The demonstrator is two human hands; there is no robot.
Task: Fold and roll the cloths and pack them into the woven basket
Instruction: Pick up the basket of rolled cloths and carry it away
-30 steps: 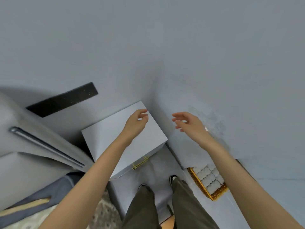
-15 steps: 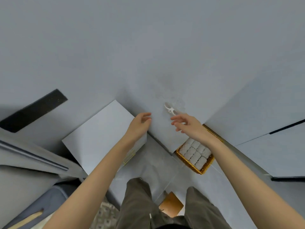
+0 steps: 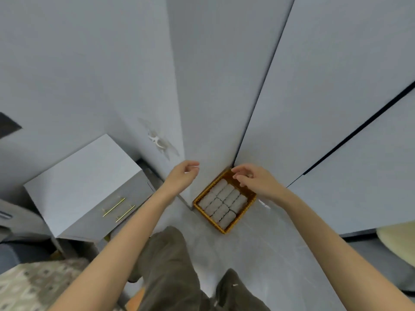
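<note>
The woven basket [image 3: 242, 216] sits on the floor in the corner where the wall meets the wardrobe. Several rolled grey cloths [image 3: 221, 203] lie packed side by side inside it. My right hand [image 3: 253, 179] hovers over the basket's far corner with fingers loosely curled, holding nothing. My left hand [image 3: 183, 175] hangs in the air just left of the basket, fingers relaxed and empty. Neither hand touches the basket or the cloths.
A grey bedside cabinet [image 3: 89, 182] with gold handles stands at the left. Wardrobe doors [image 3: 314, 108] rise at the right. A white wall hook [image 3: 157, 141] sticks out above the hands. My legs in dark trousers [image 3: 170, 265] stand on the pale floor, a patterned rug [image 3: 33, 286] lower left.
The view has swung right and down, bringing the basket to the centre. Both hands have stayed raised and empty, now close above the basket.
</note>
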